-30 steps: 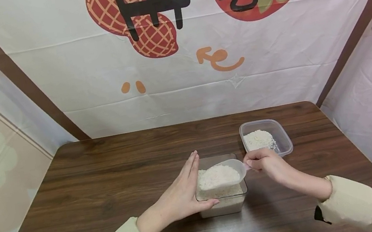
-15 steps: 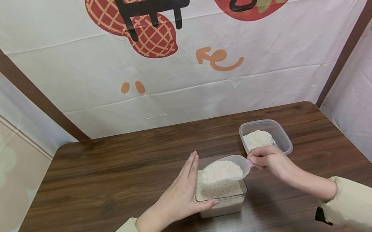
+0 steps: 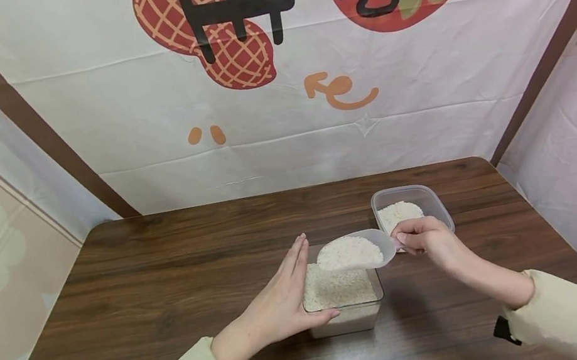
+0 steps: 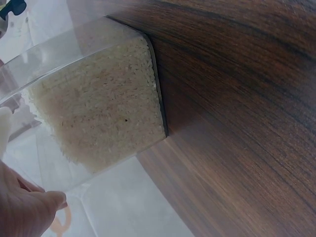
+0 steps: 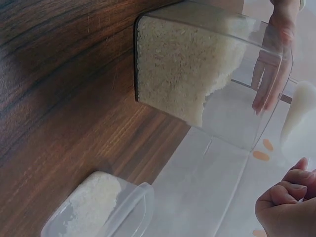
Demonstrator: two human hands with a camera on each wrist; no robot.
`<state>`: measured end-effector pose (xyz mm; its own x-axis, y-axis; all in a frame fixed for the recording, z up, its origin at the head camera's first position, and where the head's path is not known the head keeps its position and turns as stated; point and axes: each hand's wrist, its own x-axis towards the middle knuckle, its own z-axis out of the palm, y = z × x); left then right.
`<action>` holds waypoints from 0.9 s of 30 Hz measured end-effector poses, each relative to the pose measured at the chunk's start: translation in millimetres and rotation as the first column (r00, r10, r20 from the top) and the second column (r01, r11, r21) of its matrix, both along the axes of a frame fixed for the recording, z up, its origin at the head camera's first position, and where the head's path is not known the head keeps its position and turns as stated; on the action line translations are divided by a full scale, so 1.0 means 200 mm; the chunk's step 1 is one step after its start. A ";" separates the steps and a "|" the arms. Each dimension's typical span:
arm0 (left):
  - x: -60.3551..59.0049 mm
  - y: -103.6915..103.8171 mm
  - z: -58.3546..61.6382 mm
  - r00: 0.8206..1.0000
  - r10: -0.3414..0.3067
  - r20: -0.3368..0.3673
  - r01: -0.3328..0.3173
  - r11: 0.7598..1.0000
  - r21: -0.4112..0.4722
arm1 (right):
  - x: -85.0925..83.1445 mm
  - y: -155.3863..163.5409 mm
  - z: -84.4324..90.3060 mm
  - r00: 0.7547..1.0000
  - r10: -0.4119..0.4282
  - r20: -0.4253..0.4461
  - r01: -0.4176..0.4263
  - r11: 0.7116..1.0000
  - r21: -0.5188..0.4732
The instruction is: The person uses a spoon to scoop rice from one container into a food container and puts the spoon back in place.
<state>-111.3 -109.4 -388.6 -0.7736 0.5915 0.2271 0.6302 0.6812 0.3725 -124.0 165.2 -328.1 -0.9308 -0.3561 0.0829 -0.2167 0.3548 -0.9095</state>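
Observation:
My right hand point(image 3: 437, 244) grips the handle of a translucent white scoop point(image 3: 387, 245), heaped with rice point(image 3: 348, 253). The scoop hangs over the back right part of a tall clear container point(image 3: 346, 320), apart from the rice inside it. My left hand point(image 3: 278, 309) rests against that container's left side, its fingers straight and the thumb lying along the front rim. In the left wrist view, rice point(image 4: 103, 103) shows through the container wall, along with part of the left hand point(image 4: 24, 202). The right wrist view shows the scoop point(image 5: 300, 116) above the container's opening.
A shallow clear plastic box point(image 3: 436, 206) holding a smaller heap of rice point(image 3: 400, 213) stands behind and to the right, partly hidden by the right hand. Both containers stand on a dark wooden table point(image 3: 190, 241). A printed white cloth point(image 3: 285, 161) hangs behind it.
The right hand has lifted the loaded scoop up and moved it right and back, away from the rice in the tall container. My left hand has stayed in place.

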 end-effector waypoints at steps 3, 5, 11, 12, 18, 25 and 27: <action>0.00 0.00 0.00 1.000 0.001 0.000 -0.001 1.000 -0.001 | 0.00 0.01 0.01 1.000 -0.004 -0.009 0.004 1.000 0.000; 0.00 0.00 0.00 1.000 0.001 -0.001 -0.001 1.000 -0.002 | -0.01 0.02 0.02 1.000 -0.004 -0.007 0.004 1.000 -0.011; 0.00 0.00 0.00 1.000 0.000 0.002 0.000 1.000 -0.009 | -0.02 0.06 0.03 0.999 -0.032 -0.003 0.032 0.999 -0.011; 0.00 0.00 0.00 1.000 -0.001 0.000 0.001 1.000 -0.010 | -0.02 0.06 0.04 0.999 -0.043 -0.005 0.043 0.999 -0.003; 0.00 0.00 0.00 1.000 -0.003 -0.005 0.003 1.000 -0.013 | -0.02 0.10 0.06 0.996 -0.084 -0.018 0.084 0.996 0.006; 0.00 0.00 0.00 1.000 0.007 0.017 -0.007 1.000 -0.014 | -0.04 0.15 0.07 0.992 -0.125 -0.011 0.125 0.992 0.001; 0.01 0.00 0.00 1.000 0.008 0.018 -0.007 1.000 -0.014 | -0.05 0.16 0.07 0.990 -0.139 0.002 0.139 0.990 0.006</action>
